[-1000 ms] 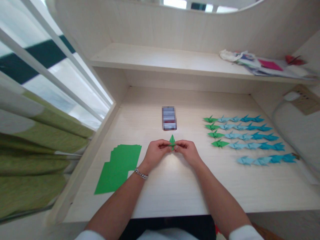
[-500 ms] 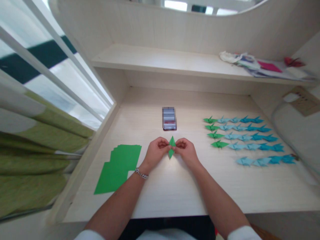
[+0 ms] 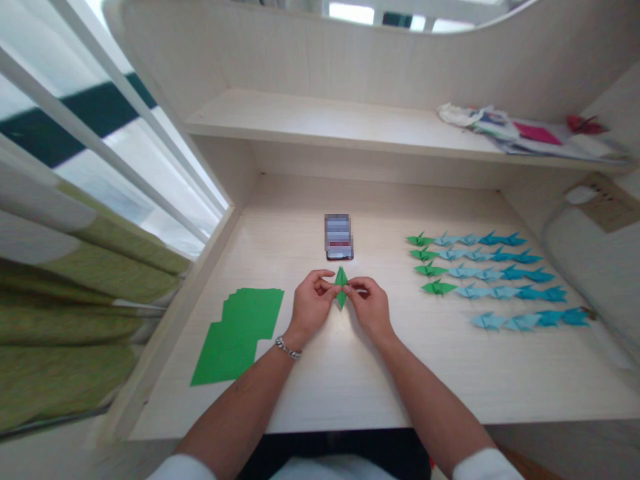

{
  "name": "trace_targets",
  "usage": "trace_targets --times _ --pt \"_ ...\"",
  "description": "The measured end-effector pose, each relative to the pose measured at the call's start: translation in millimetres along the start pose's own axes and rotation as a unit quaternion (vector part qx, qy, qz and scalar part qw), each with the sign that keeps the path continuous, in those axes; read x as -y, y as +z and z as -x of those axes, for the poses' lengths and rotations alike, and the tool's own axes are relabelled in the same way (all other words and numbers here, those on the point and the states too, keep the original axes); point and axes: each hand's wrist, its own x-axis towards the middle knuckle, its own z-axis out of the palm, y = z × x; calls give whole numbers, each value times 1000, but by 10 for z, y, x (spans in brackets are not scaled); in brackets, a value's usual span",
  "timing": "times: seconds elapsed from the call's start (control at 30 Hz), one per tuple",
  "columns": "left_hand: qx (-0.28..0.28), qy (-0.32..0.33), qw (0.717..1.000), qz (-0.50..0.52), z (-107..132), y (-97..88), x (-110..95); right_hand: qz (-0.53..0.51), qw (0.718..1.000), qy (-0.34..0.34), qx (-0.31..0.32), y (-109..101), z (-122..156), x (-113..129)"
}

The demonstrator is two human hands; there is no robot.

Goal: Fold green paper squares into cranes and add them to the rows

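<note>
A small green folded paper piece (image 3: pixel 341 287) stands upright between my two hands above the middle of the desk (image 3: pixel 350 380). My left hand (image 3: pixel 311 307), with a metal bracelet at the wrist, pinches its left side. My right hand (image 3: pixel 369 308) pinches its right side with thumb and forefinger. Both hands are closed on the paper.
A stack of green paper sheets (image 3: pixel 237 333) lies at the front left. A phone (image 3: pixel 339 237) lies just behind my hands. Rows of folded green and blue paper cranes (image 3: pixel 493 277) fill the right side. Papers (image 3: pixel 520 133) sit on the shelf, and a power strip (image 3: pixel 605 200) lies at the far right.
The green piece has been turned in my fingers; its lower point showed below them, and now both points show. My hands stayed in the same spot.
</note>
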Motion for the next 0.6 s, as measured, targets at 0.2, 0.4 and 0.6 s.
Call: trace_targets --times 0.2,0.4,0.6 --pt "14 67 991 -114 36 0 -44 -18 999 10 30 15 23 47" --pt "99 89 982 -137 57 -12 -56 -57 996 59 18 -25 -62 -70" --pt "52 97 983 -146 50 -17 -75 -72 995 63 29 -26 -72 -135"
